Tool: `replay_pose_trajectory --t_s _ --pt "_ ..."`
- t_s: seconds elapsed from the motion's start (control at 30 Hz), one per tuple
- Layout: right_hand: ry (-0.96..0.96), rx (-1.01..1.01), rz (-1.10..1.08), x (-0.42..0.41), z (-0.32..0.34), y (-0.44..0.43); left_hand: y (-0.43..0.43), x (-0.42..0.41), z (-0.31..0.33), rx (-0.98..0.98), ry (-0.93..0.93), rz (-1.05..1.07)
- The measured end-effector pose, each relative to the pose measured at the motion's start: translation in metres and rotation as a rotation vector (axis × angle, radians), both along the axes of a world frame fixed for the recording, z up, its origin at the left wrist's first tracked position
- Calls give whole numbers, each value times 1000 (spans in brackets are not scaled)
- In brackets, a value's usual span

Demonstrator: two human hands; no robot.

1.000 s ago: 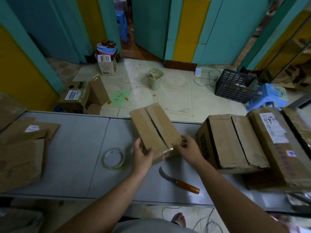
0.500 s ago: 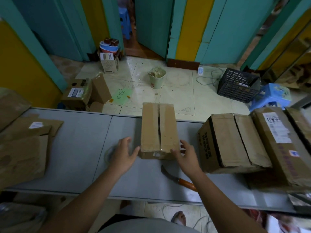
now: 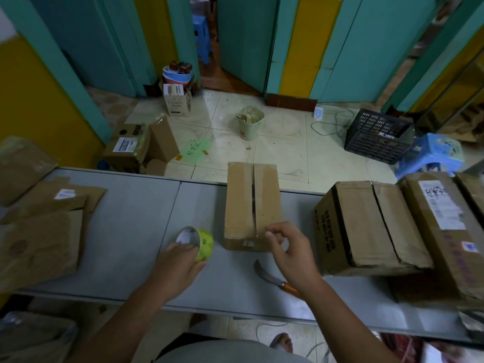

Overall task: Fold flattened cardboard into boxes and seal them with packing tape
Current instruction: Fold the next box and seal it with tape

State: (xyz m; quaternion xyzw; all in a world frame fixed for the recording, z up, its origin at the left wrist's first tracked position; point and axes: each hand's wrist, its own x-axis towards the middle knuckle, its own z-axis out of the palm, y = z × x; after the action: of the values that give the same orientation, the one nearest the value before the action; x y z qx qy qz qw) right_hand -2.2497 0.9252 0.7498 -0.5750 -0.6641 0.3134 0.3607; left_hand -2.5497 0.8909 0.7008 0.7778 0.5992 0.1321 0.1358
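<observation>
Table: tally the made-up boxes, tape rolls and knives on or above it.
Boxes: 4 (small box, plain big box, labelled box, edge box, partly cut off)
Tape roll: 1, in the left hand
Knife: 1
Total: 6

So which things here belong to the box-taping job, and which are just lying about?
Job: small box, tape roll in left hand, right hand at the box, flattened cardboard.
Lying about: knife (untouched), large boxes, bin, black crate, blue stool.
</observation>
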Motion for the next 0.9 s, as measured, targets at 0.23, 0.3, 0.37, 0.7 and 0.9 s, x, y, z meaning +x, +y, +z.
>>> replay_pose_trajectory --t_s 0.23,0.3,0.37,0.7,0.9 --pt "-85 -100 479 -31 52 26 14 35 89 71 -30 -323" --pt "-54 -36 460 -30 58 27 16 39 101 73 -29 -321" --pt "-12 61 421 -28 60 24 17 41 107 77 -33 -310" --pt "37 99 290 -15 67 11 15 46 118 -91 -76 -340" --pt "52 39 259 -11 69 9 14 48 118 -211 -57 -368"
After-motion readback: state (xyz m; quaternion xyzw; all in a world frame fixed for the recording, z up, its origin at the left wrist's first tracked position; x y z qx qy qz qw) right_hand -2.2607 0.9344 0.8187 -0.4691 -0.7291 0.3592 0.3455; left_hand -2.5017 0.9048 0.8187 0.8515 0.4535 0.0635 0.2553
